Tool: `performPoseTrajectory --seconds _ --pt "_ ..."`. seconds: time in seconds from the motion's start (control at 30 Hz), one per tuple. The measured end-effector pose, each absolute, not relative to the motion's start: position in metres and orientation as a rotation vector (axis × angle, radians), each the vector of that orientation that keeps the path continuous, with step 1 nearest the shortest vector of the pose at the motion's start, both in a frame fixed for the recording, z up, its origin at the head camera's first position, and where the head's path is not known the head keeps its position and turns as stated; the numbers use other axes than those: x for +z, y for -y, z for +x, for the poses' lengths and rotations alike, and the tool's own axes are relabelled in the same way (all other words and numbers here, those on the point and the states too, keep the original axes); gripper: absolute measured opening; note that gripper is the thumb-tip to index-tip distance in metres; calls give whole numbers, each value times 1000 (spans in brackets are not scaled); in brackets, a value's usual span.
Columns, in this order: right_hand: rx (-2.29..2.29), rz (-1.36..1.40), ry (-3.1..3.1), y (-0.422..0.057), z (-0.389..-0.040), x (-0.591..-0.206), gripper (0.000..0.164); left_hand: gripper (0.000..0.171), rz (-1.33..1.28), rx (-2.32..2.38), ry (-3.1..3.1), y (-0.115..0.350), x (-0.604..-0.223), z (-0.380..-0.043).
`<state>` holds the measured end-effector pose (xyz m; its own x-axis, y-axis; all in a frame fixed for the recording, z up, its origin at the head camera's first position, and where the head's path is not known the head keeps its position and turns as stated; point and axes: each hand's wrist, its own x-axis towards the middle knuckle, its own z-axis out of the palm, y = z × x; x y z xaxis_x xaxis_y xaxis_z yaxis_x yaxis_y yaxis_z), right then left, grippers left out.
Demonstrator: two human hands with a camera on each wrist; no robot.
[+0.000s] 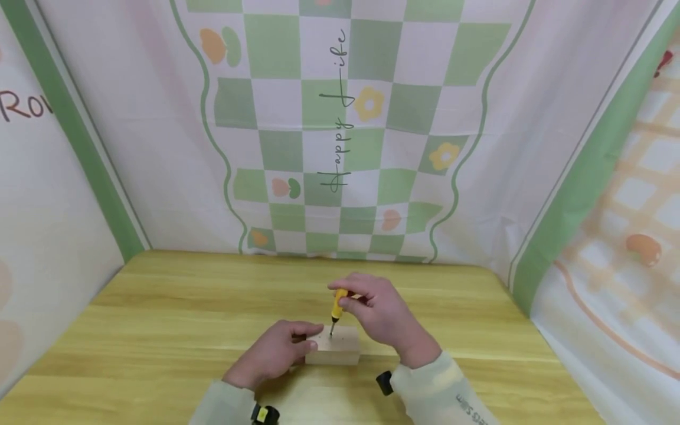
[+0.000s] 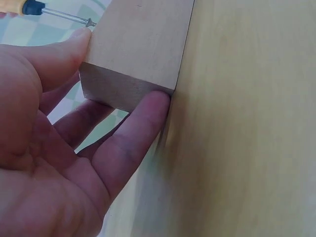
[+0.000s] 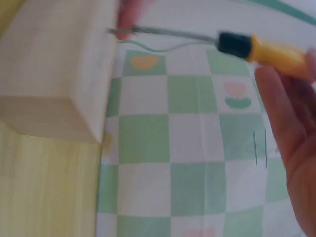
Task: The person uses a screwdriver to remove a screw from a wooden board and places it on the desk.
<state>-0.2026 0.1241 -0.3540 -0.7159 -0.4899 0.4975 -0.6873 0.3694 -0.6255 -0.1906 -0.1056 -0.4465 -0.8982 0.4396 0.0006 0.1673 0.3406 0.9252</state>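
Note:
A pale wooden block (image 1: pixel 333 356) lies on the table, small dark spots showing on its top. My left hand (image 1: pixel 276 349) grips the block's left end, thumb at the top edge and fingers against the end face (image 2: pixel 111 86). Above the block, my right hand (image 1: pixel 379 307) holds a screwdriver (image 1: pixel 337 307) by its yellow handle, fingers and thumb around the upper part. The shaft (image 3: pixel 173 34) points down, slightly tilted, and its tip meets a screw (image 2: pixel 90 22) standing in the block's top. The right wrist view is somewhat blurred.
The wood-grain table (image 1: pixel 175 307) stretches out on both sides of the block. Behind it hangs a green and white checkered cloth (image 1: pixel 324 224), with printed cloth panels (image 1: pixel 611 248) at the sides. A dark wrist device (image 1: pixel 265 414) sits at the left cuff.

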Motion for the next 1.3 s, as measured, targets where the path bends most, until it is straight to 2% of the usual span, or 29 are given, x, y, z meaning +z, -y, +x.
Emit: performPoseTrajectory --seconds 0.3,0.6,0.73,1.0,1.13,1.3 --pt "913 636 2262 -93 -182 -364 32 37 545 1582 -2353 106 -445 -191" --pt "848 663 2212 -88 -179 -360 30 35 531 1564 -2371 105 -440 -189" --pt "874 767 2228 -92 -181 -357 29 36 558 1579 -2353 106 -442 -190" --pt "1207 961 2471 -119 -198 -349 33 37 563 1551 -2367 106 -440 -189" --pt "1321 924 2549 -122 -199 -347 34 37 577 1531 -2385 106 -440 -189" --pt "1219 757 2456 -109 -189 -352 32 37 615 1516 -2414 106 -440 -189"
